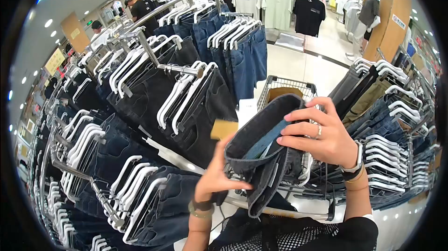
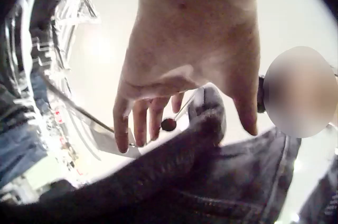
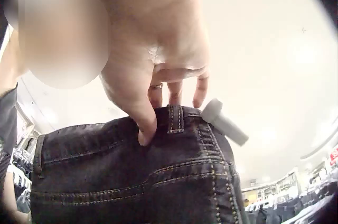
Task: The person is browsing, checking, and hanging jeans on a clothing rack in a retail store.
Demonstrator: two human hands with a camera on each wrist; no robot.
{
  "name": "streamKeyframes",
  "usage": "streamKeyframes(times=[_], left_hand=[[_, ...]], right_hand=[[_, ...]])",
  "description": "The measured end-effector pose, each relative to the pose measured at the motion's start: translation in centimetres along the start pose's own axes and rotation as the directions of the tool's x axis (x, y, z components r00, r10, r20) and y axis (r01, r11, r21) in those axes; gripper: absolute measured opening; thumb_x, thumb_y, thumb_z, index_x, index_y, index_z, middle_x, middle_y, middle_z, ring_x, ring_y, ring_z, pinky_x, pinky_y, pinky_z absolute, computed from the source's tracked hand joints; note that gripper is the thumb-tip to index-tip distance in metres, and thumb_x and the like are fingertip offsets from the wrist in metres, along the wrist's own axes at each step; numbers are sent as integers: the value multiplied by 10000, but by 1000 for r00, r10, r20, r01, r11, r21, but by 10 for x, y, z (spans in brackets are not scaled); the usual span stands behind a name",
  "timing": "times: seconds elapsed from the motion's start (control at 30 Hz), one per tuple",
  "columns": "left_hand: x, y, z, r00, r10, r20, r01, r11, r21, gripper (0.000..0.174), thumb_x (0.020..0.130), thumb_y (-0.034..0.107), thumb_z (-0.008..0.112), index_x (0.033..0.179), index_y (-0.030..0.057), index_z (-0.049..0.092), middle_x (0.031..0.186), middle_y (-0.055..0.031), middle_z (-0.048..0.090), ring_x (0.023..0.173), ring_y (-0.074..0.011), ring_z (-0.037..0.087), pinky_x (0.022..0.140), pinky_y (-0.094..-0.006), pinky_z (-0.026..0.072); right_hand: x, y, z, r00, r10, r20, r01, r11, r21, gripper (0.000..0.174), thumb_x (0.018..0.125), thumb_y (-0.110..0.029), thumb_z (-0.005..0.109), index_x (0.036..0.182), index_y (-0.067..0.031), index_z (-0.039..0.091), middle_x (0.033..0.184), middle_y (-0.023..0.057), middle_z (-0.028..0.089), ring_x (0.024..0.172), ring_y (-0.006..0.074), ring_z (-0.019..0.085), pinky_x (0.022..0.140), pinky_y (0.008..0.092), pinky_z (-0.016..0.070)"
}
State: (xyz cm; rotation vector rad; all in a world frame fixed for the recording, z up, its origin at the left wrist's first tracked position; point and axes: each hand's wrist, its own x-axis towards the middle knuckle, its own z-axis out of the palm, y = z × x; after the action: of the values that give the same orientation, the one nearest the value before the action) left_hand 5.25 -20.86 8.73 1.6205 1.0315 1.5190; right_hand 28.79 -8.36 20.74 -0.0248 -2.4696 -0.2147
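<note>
A pair of dark grey jeans (image 1: 268,129) is held up before the body, waistband gaping toward the head camera. My right hand (image 1: 322,132) grips the waistband's right side; the right wrist view shows the thumb of this hand (image 3: 158,39) on the outer denim (image 3: 105,166) and the fingers over the edge. A pale security tag (image 3: 226,122) is beside them. My left hand (image 1: 217,171) is at the waistband's left end, thumb and fingers spread. In the left wrist view, the fingers of the hand (image 2: 190,49) extend above the denim (image 2: 195,166), uncurled; contact is unclear.
Racks of jeans on white hangers (image 1: 135,176) stand to the left, and another rack (image 1: 387,157) to the right. A shopping cart (image 1: 290,83) is just beyond the jeans. A yellow card (image 1: 224,129) and a white one (image 1: 247,111) show beside the waistband.
</note>
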Motion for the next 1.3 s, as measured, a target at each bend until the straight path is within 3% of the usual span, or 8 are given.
streamKeyframes(times=[0.1,0.2,0.5,0.63,0.7,0.9,1.1,1.3], left_hand=[[2,19,9,990,-137,46,122,964,235,491,782,85,788,1212,-36,586,1141,-106,657,1029,-137,585,922,-313,468],[-13,-3,-2,926,-143,-349,147,989,-13,283,822,27,728,1086,-47,659,965,-52,706,860,-112,622,817,-283,505],[-5,20,-41,833,-58,-550,-46,984,-173,243,907,104,683,1101,-40,659,1025,-71,695,902,-119,629,836,-258,489],[-10,22,-42,806,-41,-590,-98,975,-201,230,903,94,684,1090,-37,657,1014,-69,695,891,-118,629,828,-255,489],[-13,20,-44,803,-10,-596,-125,975,-185,207,896,80,687,1067,-34,661,1005,-67,695,880,-113,628,814,-252,490],[-23,30,-51,712,-36,-702,-187,953,-238,263,869,84,717,1095,-17,630,1005,-71,694,880,-136,651,816,-268,505],[-64,34,-46,694,57,-718,-291,934,-206,385,902,96,647,1247,-5,510,1190,-133,622,1045,-235,627,924,-351,495],[-98,56,-40,617,78,-783,-330,929,-167,392,933,181,609,1268,6,505,1217,-127,610,1095,-253,607,952,-383,484]], right_hand=[[16,-2,11,995,-100,-6,100,992,76,200,716,-95,655,911,-116,695,961,-19,641,1056,198,603,982,483,413],[6,9,17,994,-103,-20,105,988,110,220,689,-35,656,891,-110,697,1017,-7,657,1090,233,592,1014,504,409],[-6,25,31,976,217,9,-213,946,245,195,677,40,614,825,-61,690,1231,87,605,1193,337,497,996,448,409],[-11,-6,54,946,277,169,-324,833,447,302,846,-151,661,1104,4,635,1237,161,575,1143,332,527,994,414,418],[-13,-25,79,956,270,111,-291,853,433,667,827,-298,735,1357,-22,441,1232,193,549,1064,348,562,946,402,442],[-33,-26,123,848,334,412,-513,714,477,688,779,-197,776,1347,-23,430,1114,170,523,961,333,571,863,402,467],[2,-47,134,949,314,-29,-248,800,547,672,765,-151,788,1334,-34,451,1181,155,498,1092,311,528,968,375,434],[24,-61,147,960,269,-74,-178,794,582,382,759,-80,738,1092,-32,559,1094,137,545,1034,328,546,911,401,441]])
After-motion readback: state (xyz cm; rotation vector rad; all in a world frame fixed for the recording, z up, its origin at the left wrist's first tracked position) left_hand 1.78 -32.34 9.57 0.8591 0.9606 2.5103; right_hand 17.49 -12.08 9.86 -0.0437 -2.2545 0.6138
